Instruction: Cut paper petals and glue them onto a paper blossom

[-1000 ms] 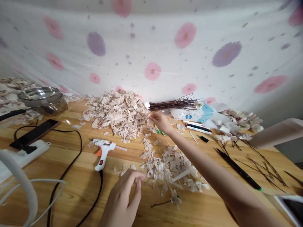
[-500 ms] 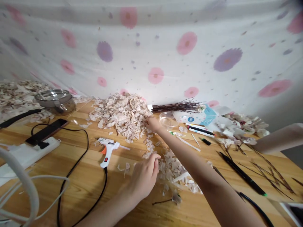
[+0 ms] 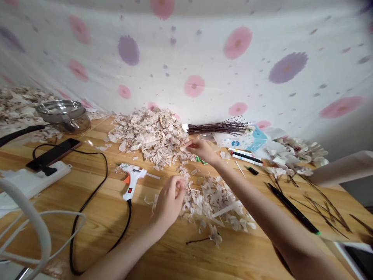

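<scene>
A person's right hand [image 3: 201, 151] is reaching to the near edge of a heap of papery pinkish-white petal scraps [image 3: 148, 138] on a wooden table [image 3: 99, 233], its fingers pinching together at the heap's rim, though whether they are gripping a scrap cannot be told. The left hand [image 3: 169, 201] is hovering with its fingers bunched closed, just beside a looser scatter of scraps [image 3: 210, 202] in front of the heap; anything held there is hidden. A white hot glue gun [image 3: 131, 182] is lying front-left of the heap, a bundle of dark twigs [image 3: 217, 127] is resting just right of it, and a glass bowl [image 3: 63, 118] is standing well left of it.
</scene>
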Motion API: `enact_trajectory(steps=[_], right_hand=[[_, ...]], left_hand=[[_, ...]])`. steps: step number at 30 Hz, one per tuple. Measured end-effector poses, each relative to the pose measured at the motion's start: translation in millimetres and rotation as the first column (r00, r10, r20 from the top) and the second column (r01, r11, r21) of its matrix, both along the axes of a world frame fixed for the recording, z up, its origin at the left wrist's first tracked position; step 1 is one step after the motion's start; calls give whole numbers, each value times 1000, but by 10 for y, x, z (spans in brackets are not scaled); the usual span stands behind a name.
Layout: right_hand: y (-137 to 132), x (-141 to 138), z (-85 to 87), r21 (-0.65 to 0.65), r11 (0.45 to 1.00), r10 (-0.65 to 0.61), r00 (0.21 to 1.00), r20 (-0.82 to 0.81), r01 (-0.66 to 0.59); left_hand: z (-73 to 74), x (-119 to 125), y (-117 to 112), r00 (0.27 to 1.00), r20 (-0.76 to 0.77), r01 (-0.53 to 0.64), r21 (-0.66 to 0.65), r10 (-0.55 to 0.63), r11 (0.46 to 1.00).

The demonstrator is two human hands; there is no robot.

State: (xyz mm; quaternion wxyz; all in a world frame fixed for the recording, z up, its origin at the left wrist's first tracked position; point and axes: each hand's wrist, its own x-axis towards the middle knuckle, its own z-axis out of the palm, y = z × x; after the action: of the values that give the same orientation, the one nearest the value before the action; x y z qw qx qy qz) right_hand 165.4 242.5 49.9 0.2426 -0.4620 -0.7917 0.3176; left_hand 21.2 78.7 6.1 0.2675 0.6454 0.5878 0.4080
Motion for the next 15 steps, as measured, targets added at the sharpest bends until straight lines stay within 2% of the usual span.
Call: enact_trajectory(steps=[3, 7, 9, 12, 15], right_hand=[[-386, 163, 68, -109, 986, 113, 986, -120, -126], [-911, 333, 68, -233, 947, 173, 961, -216, -222], [-1125, 383, 41, -232, 956, 137, 970, -199, -182], [-1386, 427, -17, -191, 981, -4, 986, -169, -29], [-1593, 447, -94, -279, 960, -120, 949, -290, 36]], left_hand=[[10, -30, 42, 996, 82, -41, 36, 38, 999], [50, -26, 29, 991, 134, 25, 22, -27, 999], [68, 6, -14, 986, 147, 78, 1, -77, 997], [79, 77, -97, 977, 180, 122, -40, -113, 992], [77, 147, -162, 930, 344, 183, -131, -129, 974]])
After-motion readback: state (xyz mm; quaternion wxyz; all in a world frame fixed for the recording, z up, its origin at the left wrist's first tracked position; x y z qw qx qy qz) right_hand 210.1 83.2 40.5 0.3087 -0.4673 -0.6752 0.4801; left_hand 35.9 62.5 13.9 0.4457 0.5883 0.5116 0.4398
